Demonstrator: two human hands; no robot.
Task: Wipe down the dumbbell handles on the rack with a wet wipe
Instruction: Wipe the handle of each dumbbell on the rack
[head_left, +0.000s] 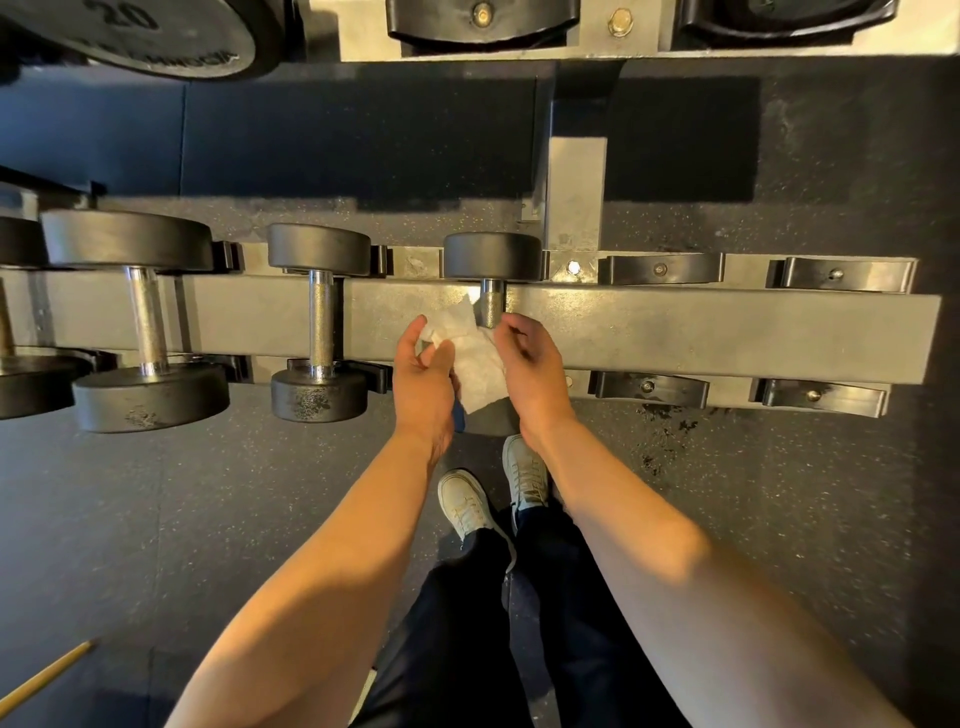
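Pinching the white wet wipe (475, 366) by its left corner with the left hand (423, 376), fingers curled; gripping its right edge with the right hand (532, 371), curled fingers just beside the knurled handle (491, 309) of the rightmost dumbbell (493, 257). Spread between both hands over the grey rack (727, 332) beam, upper corner touching that handle's left side. To the left, resting across the rack, two larger dumbbells (318, 249) (127, 240).
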